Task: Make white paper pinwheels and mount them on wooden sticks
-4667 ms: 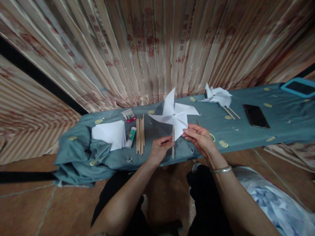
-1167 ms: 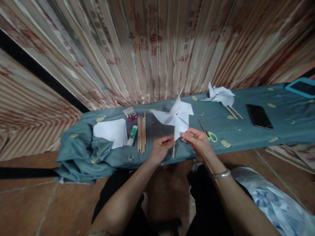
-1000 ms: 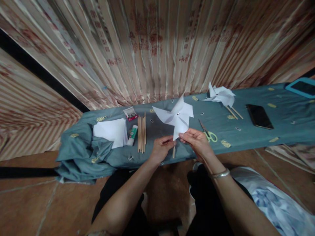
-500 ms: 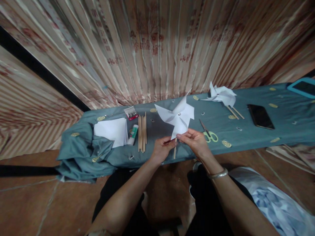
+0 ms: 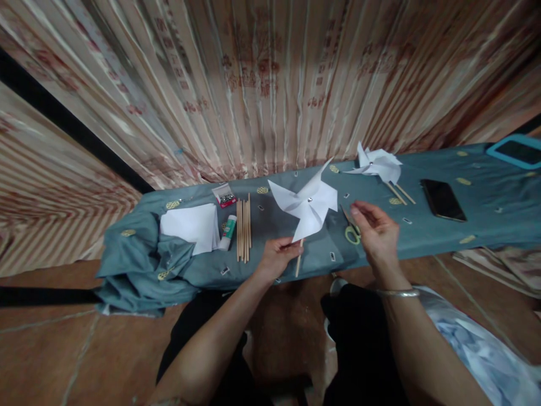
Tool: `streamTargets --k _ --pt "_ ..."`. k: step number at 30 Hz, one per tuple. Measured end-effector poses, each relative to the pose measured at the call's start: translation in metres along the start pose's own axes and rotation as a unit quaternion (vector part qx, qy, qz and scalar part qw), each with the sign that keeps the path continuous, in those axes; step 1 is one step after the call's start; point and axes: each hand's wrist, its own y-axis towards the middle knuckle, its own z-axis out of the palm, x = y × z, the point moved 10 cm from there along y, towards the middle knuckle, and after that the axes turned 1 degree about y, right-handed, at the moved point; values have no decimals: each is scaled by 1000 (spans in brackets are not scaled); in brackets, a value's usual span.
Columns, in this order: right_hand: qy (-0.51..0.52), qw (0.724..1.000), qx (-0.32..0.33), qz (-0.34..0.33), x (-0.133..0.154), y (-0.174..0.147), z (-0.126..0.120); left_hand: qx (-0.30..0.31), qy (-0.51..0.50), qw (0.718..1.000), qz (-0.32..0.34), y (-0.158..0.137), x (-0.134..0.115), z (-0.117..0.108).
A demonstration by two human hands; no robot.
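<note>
My left hand point(image 5: 276, 258) is closed round the wooden stick of a white paper pinwheel point(image 5: 310, 213), just under its blades. A shiny round pin sits at the pinwheel's centre, and the stick's lower end shows below my fingers. To the right, my right hand point(image 5: 377, 232) is raised apart from the pinwheel, its fingers loosely bent with nothing visible in them. Beside its thumb lie scissors point(image 5: 351, 234) with light green handles, partly covered by the hand. Further back, more white pinwheels point(image 5: 380, 164) lie overlapping, with two sticks showing.
On the cloth-covered table point(image 5: 291, 265) are white paper sheets point(image 5: 190, 223), a glue stick point(image 5: 228, 232), several wooden sticks point(image 5: 244, 228) and a small box of pins point(image 5: 224, 195). A phone point(image 5: 443, 200) and a blue-framed tablet point(image 5: 518, 151) lie at right. A curtain point(image 5: 262, 90) hangs behind.
My right hand has let go of the pinwheel and moved right, over beside the scissors. My left hand still holds the stick, and the pinwheel has shifted only slightly.
</note>
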Motion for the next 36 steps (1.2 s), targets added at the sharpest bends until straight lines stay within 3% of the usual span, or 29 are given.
streamTargets --k 7,24,36 --pt "22 998 55 36 -11 2 10 29 18 999 -22 -2 0 7" --pt "33 992 52 109 -22 3 3 46 41 998 5 8 -3 19" --pt "63 987 68 130 -20 -8 11 17 13 1000 -8 9 -3 19"
